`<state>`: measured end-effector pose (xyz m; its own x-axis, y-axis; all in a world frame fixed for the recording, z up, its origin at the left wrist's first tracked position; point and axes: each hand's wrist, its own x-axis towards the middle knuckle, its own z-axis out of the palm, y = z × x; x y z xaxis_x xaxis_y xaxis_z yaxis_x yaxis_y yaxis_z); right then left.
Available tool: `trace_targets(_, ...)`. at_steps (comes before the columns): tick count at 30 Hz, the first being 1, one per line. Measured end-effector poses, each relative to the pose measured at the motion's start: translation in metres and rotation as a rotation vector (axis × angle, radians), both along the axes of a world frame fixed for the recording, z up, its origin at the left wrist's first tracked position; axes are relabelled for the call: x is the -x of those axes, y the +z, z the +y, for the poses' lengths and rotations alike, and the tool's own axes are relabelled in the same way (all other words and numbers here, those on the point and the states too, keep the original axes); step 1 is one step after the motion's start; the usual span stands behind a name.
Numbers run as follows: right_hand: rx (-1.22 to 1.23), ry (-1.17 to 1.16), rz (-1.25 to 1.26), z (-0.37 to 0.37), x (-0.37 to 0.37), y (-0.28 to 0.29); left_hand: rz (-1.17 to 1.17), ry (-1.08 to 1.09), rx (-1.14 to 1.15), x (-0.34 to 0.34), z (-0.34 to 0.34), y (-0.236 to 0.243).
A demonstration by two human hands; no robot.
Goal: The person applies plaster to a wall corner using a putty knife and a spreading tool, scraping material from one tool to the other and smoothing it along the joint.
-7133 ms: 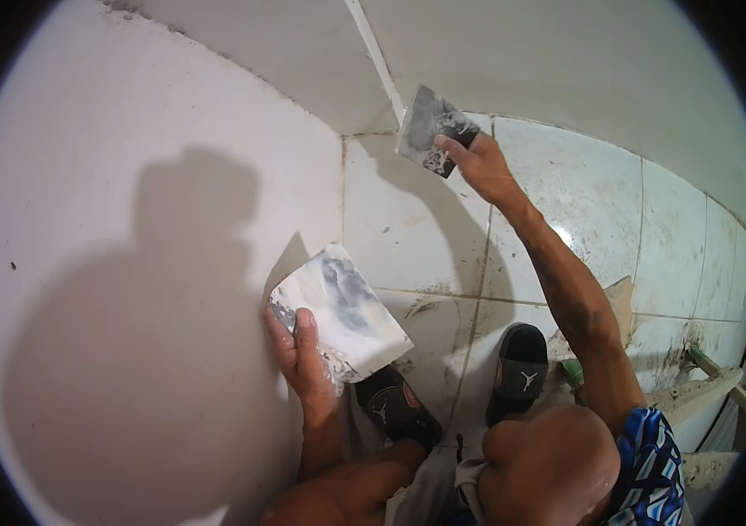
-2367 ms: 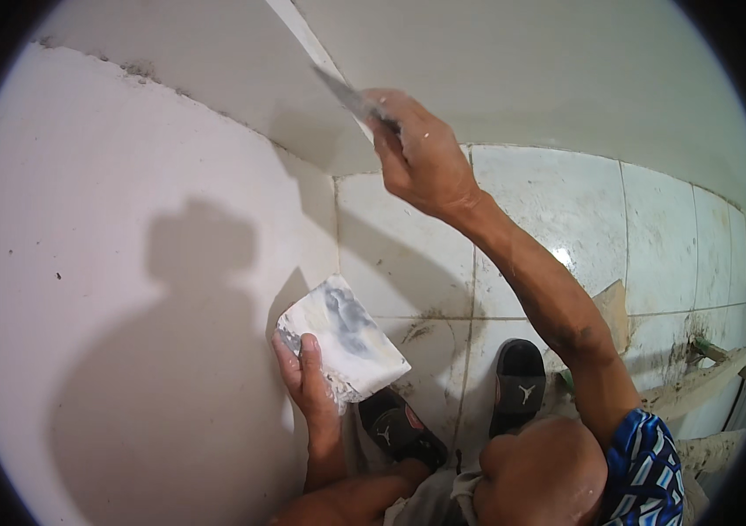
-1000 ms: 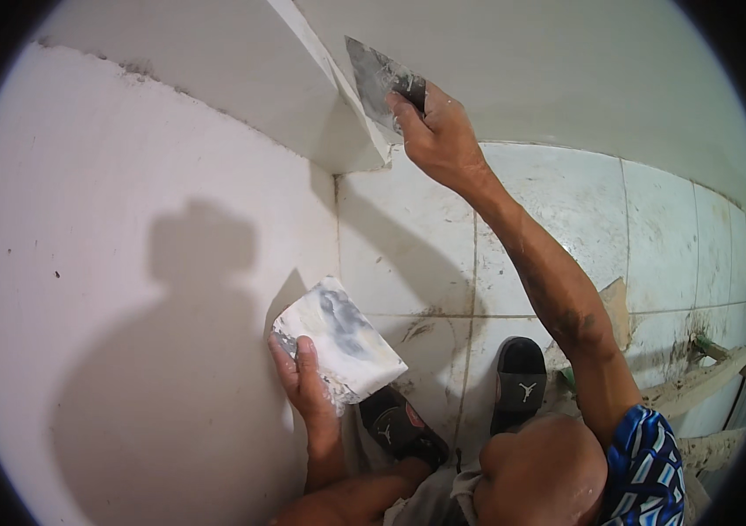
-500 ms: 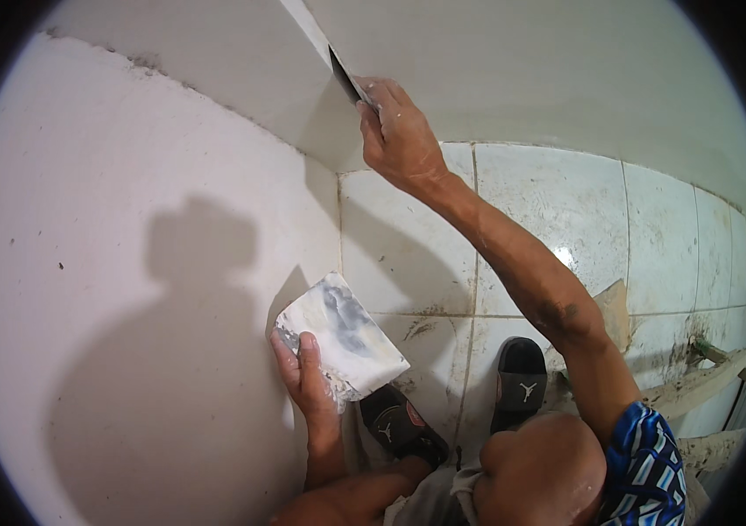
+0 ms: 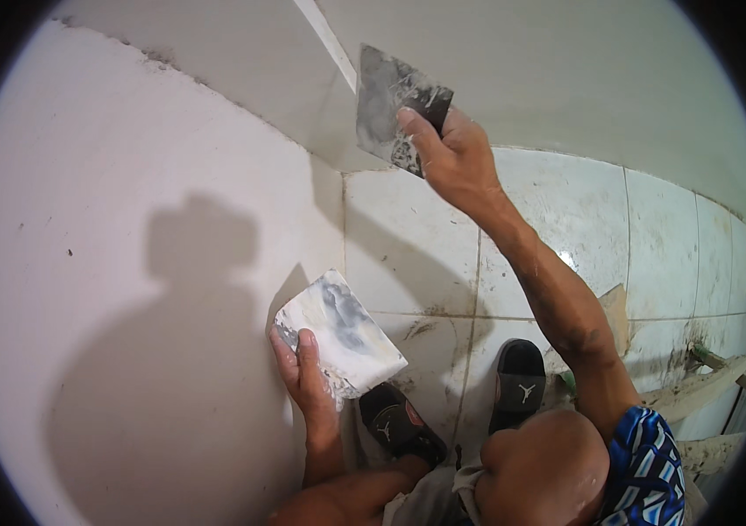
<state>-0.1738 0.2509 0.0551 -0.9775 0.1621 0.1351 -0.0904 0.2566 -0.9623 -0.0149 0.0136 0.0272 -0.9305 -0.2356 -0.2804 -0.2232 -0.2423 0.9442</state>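
My left hand (image 5: 304,377) grips one edge of a flat plate smeared with white putty (image 5: 351,337), beside the white wall, its thumb on top of it. Raised in front of the grey wall is my right hand (image 5: 465,167), closed on a dark, flat putty scraper (image 5: 380,96) without a visible handle. Its thumb presses on the broad face, which carries grey-white smears. Just left of the scraper, a white strip of putty (image 5: 327,39) runs along the grey wall. The scraper looks apart from the strip, though exact contact with the wall is hard to judge.
A white wall (image 5: 110,289) stands close on the left and meets the grey wall (image 5: 583,79) ahead. Below are stained white floor tiles (image 5: 557,210). My black slippers (image 5: 520,386) are on the floor, and worn wooden pieces (image 5: 706,390) lie at the right.
My right hand has moved right and slightly down, away from the white strip. The scraper has turned from edge-on to show its broad face. My left hand and the plate stay nearly still.
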Motion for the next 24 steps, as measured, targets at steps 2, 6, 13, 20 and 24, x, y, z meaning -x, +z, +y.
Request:
trace_targets(2, 0.064, -0.041, 0.021, 0.004, 0.004, -0.001, 0.018, -0.030, 0.005, 0.001, -0.002, -0.001)
trace_targets(6, 0.264, -0.054, -0.074, 0.011, 0.006, 0.002, 0.048, -0.030, 0.042, 0.002, -0.005, -0.007)
trace_targets(13, 0.103, -0.035, -0.156, 0.018, 0.009, 0.007, 0.074, -0.070, 0.015, 0.003, -0.003, -0.007)
trace_targets(20, -0.640, -0.215, 0.685, -0.048, 0.048, -0.021, 0.045, -0.008, 0.010, 0.002, 0.002, 0.002)
trace_targets(24, -0.689, -0.337, 0.688, -0.074, 0.058, -0.042, -0.014, 0.022, -0.011, 0.001, 0.007, 0.004)
